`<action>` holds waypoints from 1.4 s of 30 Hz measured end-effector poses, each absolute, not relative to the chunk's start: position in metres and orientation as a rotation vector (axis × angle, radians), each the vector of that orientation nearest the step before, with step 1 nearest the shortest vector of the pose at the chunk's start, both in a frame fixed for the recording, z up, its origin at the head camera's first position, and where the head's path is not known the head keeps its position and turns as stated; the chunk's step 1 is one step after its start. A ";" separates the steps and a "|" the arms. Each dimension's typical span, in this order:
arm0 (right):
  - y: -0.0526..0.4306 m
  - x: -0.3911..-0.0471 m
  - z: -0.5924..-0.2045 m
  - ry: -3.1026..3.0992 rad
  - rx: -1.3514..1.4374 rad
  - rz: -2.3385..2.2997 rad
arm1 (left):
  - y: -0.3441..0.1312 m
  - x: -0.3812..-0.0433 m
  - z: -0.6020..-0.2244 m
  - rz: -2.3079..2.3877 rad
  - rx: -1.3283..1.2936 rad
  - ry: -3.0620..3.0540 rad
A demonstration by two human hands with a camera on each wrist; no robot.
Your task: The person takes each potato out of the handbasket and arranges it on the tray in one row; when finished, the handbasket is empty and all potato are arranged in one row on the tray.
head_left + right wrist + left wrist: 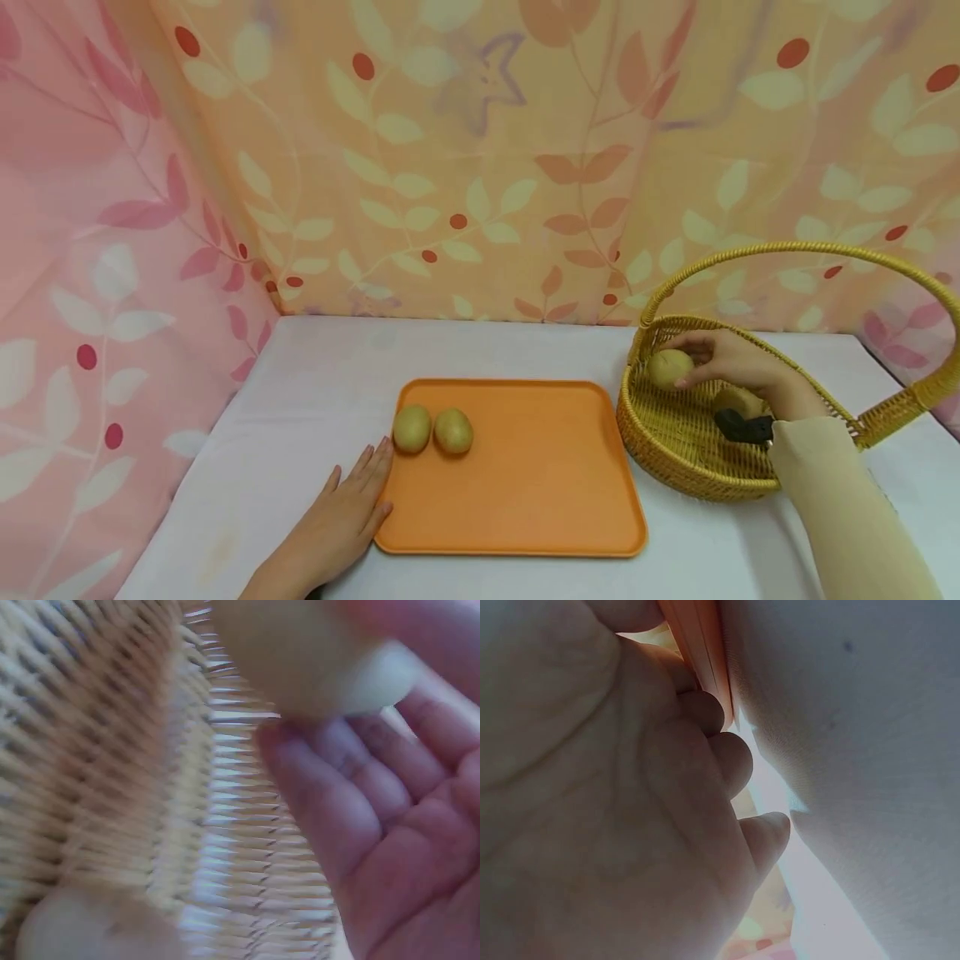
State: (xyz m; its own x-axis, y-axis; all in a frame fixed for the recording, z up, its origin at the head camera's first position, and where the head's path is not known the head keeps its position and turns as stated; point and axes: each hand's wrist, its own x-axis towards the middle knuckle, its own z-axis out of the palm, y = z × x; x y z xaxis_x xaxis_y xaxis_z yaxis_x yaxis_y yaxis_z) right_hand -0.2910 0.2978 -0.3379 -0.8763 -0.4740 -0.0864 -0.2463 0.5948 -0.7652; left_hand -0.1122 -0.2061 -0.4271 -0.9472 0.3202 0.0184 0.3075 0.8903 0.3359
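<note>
In the head view my left hand [337, 517] lies at the left edge of the orange tray [525, 467], fingers extended and touching its rim. The left wrist view has the palm beside the tray's side wall [697, 645]. My right hand [731, 364] is inside the wicker basket [675, 467] and grips a potato [670, 369] between thumb and fingers. The right wrist view catches this potato [300, 660] close up, blurred. Another potato [735, 403] sits in the basket, partly hidden by the wrist and a black strap. Two potatoes [412, 429] lie side by side on the tray's upper left.
The basket's tall arched handle [802, 248] rises over the right forearm. A white cloth [480, 350] covers the table. Patterned curtains [465, 167] hang along the back and left sides.
</note>
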 end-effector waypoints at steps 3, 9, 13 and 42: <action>0.291 -0.285 -0.327 2.547 -0.617 -1.270 | -0.205 -0.114 -0.428 0.518 0.509 3.014; 0.278 -0.268 -0.312 2.650 -0.631 -1.230 | -0.205 -0.113 -0.427 0.527 0.503 2.999; 0.272 -0.258 -0.306 2.700 -0.624 -1.291 | -0.206 -0.111 -0.425 0.541 0.487 3.001; 0.159 -0.209 -0.316 2.347 -0.668 -1.738 | -0.202 -0.111 -0.425 0.557 0.459 2.987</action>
State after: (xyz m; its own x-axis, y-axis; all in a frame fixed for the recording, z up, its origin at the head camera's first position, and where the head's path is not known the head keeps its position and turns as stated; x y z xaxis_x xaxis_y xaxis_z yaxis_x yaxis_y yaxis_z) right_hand -0.2088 0.1590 -0.3160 -0.8905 -0.4318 0.1434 -0.2631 0.2314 -0.9366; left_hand -0.1105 -0.2023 -0.4249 -0.9531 0.3025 -0.0127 0.2776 0.8898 0.3624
